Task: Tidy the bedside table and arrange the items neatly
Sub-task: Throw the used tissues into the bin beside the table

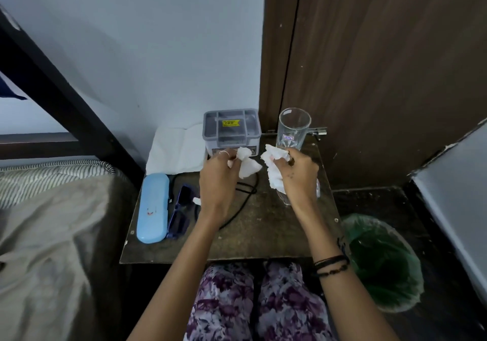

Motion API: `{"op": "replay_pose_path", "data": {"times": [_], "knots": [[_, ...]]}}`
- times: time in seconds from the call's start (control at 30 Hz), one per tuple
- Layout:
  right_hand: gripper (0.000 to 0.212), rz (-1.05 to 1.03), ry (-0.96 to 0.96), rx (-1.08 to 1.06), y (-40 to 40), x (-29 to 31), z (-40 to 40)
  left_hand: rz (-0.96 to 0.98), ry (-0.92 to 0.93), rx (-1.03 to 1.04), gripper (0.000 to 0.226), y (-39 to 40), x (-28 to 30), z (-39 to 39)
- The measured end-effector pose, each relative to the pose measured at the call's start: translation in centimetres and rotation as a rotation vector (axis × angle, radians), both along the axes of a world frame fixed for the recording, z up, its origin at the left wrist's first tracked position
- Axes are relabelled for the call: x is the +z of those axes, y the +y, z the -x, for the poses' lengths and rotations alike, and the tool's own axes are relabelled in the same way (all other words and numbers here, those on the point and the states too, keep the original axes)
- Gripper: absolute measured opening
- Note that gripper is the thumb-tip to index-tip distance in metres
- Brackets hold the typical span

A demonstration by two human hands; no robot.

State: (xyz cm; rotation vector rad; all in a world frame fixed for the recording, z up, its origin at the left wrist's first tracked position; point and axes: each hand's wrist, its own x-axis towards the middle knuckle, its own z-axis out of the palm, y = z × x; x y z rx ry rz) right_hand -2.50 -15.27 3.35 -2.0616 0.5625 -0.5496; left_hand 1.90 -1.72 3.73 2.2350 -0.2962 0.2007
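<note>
both hands [216,180] [297,176] pinch crumpled tissues [247,162] [274,168], grips closed.

A brown wooden door [382,64] stands beyond the right hand [297,174], with a small metal latch [319,131] low on it. Below and to the right of that hand sits a waste bin lined with a green bag [382,261]. Beyond the left hand [217,180] is a pale blue wall [158,51]. Well to its left lies a bed with a beige sheet [52,235], crossed by a dark slanting frame bar [52,85]. Floral trousers [250,301] show under both forearms.
</note>
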Motion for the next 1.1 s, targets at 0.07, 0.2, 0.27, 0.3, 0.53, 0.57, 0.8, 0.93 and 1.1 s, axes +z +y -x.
{"op": "replay_pose_path", "data": {"times": [0.07,0.2,0.27,0.3,0.53,0.57,0.8,0.93,1.1], "knots": [[0.018,-0.066,-0.016,-0.035,-1.0,0.2,2.0,0.015,0.002,-0.078,0.02,-1.8,0.5,1.7],[0.018,-0.159,-0.053,-0.182,-4.4,-0.2,7.1,0.036,0.03,-0.192,0.011,-6.2,0.3,5.7],[0.024,-0.166,-0.055,-0.299,-6.8,-0.7,10.2,0.016,0.063,-0.27,0.01,-9.1,-0.1,8.0],[0.024,-0.172,-0.053,-0.344,-7.7,-1.0,11.6,-0.001,0.084,-0.314,0.01,-10.4,-0.4,8.9],[0.011,-0.324,0.062,-0.636,-14.8,-7.7,19.7,-0.218,0.344,-0.517,0.016,-20.1,-6.1,16.3],[0.009,-0.343,0.085,-0.663,-15.6,-8.8,20.3,-0.255,0.372,-0.522,0.017,-21.2,-7.2,16.9],[0.024,-0.4,0.28,-0.686,-20.3,-18.0,21.3,-0.307,0.678,-0.613,0.027,-26.9,-17.9,17.3],[0.039,-0.471,0.45,-0.572,-23.3,-28.4,22.6,-0.404,0.759,-0.696,0.045,-26.5,-23.6,17.1],[0.023,-0.489,0.505,-0.603,-22.4,-27.5,22.1,-0.405,0.794,-0.673,0.045,-26.2,-25.7,17.2]]}}
